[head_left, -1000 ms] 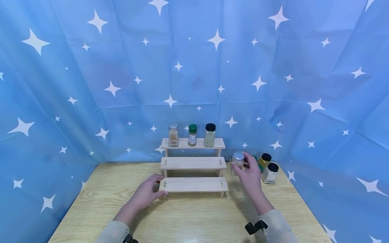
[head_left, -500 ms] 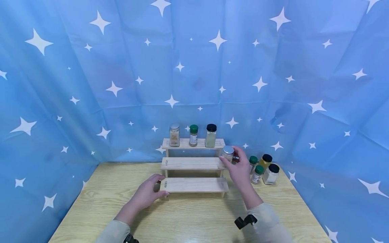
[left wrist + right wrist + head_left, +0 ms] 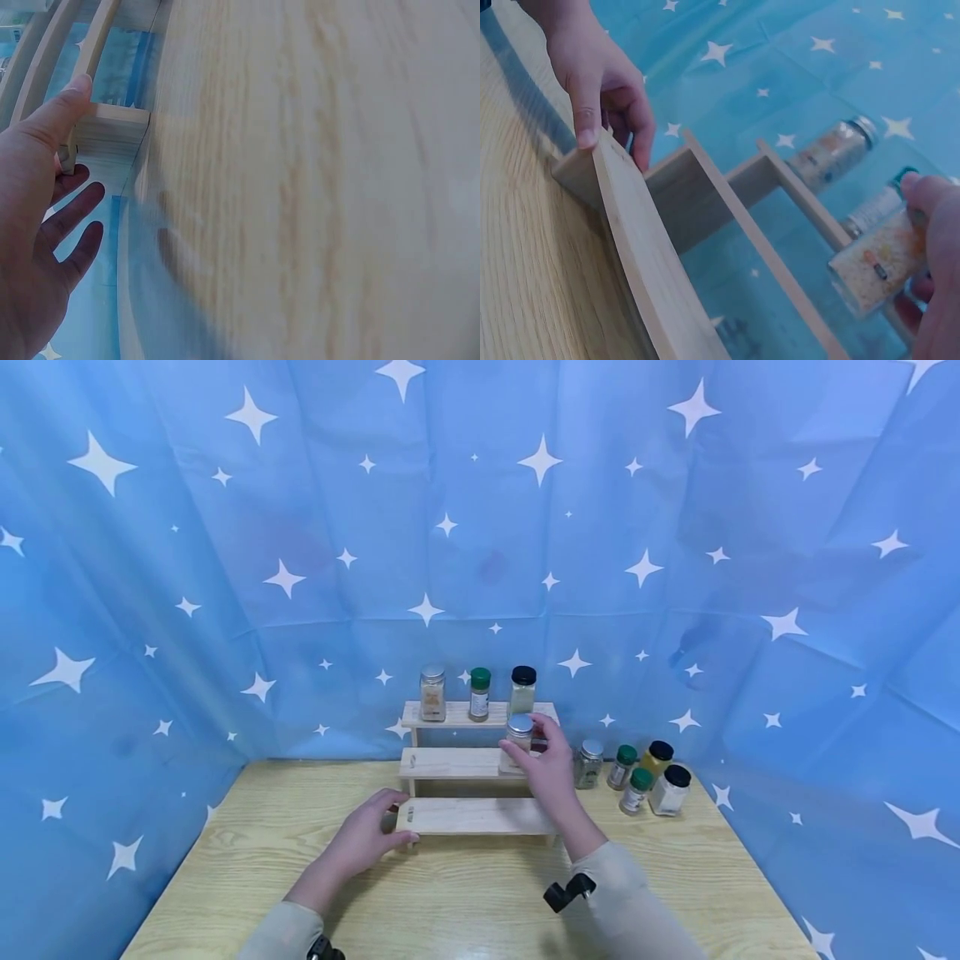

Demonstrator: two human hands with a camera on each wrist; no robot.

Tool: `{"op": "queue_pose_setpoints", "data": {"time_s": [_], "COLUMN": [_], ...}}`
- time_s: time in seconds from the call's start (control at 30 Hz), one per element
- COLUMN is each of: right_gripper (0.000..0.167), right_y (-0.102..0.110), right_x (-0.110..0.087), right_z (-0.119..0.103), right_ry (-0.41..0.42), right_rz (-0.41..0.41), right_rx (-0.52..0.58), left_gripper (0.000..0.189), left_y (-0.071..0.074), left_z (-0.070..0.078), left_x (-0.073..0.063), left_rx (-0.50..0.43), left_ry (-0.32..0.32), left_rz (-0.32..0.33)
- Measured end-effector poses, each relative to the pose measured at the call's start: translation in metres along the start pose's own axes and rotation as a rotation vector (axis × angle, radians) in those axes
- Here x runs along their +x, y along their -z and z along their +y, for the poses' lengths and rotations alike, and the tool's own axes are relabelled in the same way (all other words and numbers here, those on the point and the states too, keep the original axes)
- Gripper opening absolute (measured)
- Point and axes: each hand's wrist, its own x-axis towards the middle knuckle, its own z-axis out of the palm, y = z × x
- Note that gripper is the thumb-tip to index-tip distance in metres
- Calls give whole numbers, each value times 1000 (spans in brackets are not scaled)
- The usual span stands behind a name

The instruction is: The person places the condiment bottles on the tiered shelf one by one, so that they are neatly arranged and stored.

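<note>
A three-tier wooden display rack [image 3: 472, 817] stands on the table. My left hand [image 3: 363, 833] grips the left end of its lowest tier, the thumb at the front edge as the left wrist view also shows. With thumb and fingers my right hand [image 3: 551, 777] holds a clear spice jar [image 3: 517, 743] with a silver lid, upright at the right part of the middle tier. The right wrist view shows pale flakes in this jar [image 3: 877, 262]; whether its base touches the tier I cannot tell. Along the top tier stand a silver-lidded jar [image 3: 432, 695], a green-lidded jar [image 3: 480, 697] and a black-lidded jar [image 3: 522, 693].
Right of the rack, several jars stand on the table: a silver-lidded one [image 3: 588, 766], two green-lidded ones [image 3: 621, 768], a yellow one [image 3: 656, 762] and a white one [image 3: 669, 792] with black lids. A blue star-patterned curtain [image 3: 480, 568] hangs behind.
My right hand has carried the silver-lidded spice jar leftward from beside the rack to the middle tier. The jars it hid on the table now show. My left hand keeps its grip.
</note>
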Motion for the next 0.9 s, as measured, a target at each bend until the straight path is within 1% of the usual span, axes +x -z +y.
{"op": "queue_pose_setpoints", "data": {"time_s": [0.13, 0.27, 0.43, 0.6, 0.73, 0.9], "right_gripper": [51, 55, 55, 55, 54, 52], "right_y": [-15, -29, -49, -66, -77, -92], "right_x": [4, 6, 9, 10, 10, 8], "right_z": [-2, -6, -9, -12, -17, -23], "right_ry": [5, 6, 5, 27, 39, 30], "right_rz": [-32, -59, -90, -117, -138, -170], "right_rx": [1, 12, 32, 61, 80, 106], "left_gripper": [71, 71, 72, 72, 72, 72], "left_y": [0, -1, -1, -1, 0, 0], "left_z": [-2, -4, -7, -5, -3, -3], "left_x": [1, 2, 2, 2, 2, 2], "left_rx": [-1, 4, 3, -6, -13, -11], "left_ry": [-11, -6, -12, -30, -20, -10], "left_rz": [8, 14, 16, 16, 20, 22]}}
